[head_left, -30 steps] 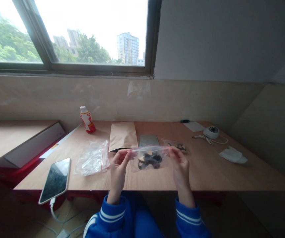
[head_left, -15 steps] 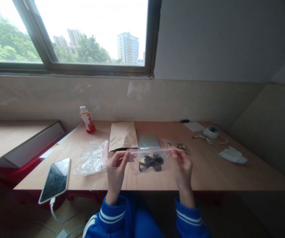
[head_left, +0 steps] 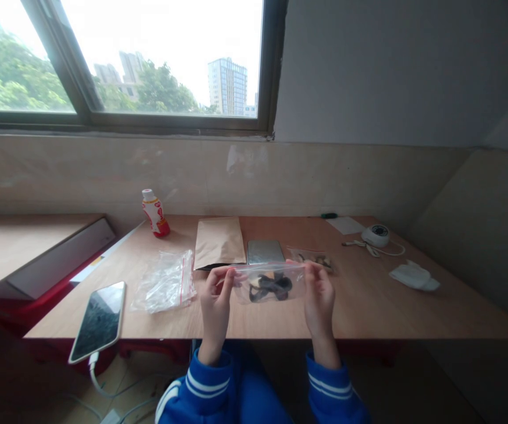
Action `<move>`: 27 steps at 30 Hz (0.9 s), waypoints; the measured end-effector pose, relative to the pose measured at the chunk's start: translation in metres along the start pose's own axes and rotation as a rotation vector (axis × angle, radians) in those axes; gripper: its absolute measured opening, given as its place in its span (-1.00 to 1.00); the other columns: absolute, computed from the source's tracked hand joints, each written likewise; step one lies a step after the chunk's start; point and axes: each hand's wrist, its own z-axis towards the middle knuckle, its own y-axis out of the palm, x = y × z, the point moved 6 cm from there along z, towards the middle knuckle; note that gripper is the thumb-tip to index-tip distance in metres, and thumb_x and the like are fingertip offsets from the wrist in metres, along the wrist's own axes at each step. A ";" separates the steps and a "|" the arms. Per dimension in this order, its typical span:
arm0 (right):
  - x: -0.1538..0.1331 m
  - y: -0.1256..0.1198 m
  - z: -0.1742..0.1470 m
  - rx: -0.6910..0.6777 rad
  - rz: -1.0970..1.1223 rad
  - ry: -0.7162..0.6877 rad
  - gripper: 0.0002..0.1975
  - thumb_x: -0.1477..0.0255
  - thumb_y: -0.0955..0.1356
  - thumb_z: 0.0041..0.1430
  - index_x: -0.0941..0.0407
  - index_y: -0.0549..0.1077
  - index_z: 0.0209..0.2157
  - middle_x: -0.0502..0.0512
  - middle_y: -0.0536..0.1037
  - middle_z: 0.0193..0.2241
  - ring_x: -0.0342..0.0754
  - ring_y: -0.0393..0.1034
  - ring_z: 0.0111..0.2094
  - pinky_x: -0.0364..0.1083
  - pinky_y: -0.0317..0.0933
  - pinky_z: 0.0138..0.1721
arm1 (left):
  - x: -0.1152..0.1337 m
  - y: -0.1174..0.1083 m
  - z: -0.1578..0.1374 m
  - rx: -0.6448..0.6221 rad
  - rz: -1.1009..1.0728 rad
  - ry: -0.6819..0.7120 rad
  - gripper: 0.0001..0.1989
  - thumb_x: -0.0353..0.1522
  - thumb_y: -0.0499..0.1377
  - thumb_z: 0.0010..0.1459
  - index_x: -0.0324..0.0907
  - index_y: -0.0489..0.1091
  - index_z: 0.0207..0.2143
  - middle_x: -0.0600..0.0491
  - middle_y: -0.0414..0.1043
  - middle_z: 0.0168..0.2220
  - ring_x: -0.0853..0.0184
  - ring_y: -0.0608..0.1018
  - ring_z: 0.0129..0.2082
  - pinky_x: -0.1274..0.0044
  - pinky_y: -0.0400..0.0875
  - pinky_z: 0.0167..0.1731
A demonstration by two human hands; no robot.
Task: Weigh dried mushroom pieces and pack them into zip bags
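Note:
Between my hands hangs a clear zip bag [head_left: 243, 288] with dark, curled dried pieces [head_left: 271, 287] inside; what kind they are I cannot make out. My left hand [head_left: 217, 294] pinches its top left corner, thumb against fingers. The top right corner is pinched in my right hand [head_left: 319, 292]. The bag's upper edge is stretched nearly level above the table. Just beyond it lie a brown paper pouch [head_left: 220, 241] and a flat silvery rectangular object [head_left: 265, 252]. Behind my right hand is another clear zip bag [head_left: 311, 257] with pale and dark pieces.
A stack of clear bags [head_left: 163, 282] lies at left, near a phone [head_left: 98, 321] on a charging cable. Behind stands a red-and-white bottle [head_left: 155, 213]. At right are a white dome camera [head_left: 375, 235] with its cable, a white crumpled item [head_left: 414, 275] and paper [head_left: 345, 225].
My hands have come slightly closer together, the left moving right and the right moving a little left. The bag between them sits slightly higher at its bottom. Both pinches hold.

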 end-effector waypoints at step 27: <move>0.002 0.016 -0.002 -0.320 -0.080 0.043 -0.79 0.24 0.43 0.08 0.09 0.56 -0.33 0.14 0.64 -0.21 0.07 0.52 -0.13 0.05 0.35 -0.03 | 0.002 -0.005 0.005 -0.002 -0.058 -0.095 -0.76 -0.20 0.24 0.07 -0.21 0.49 -0.35 -0.09 0.54 -0.10 0.21 0.54 -0.06 0.43 0.37 0.00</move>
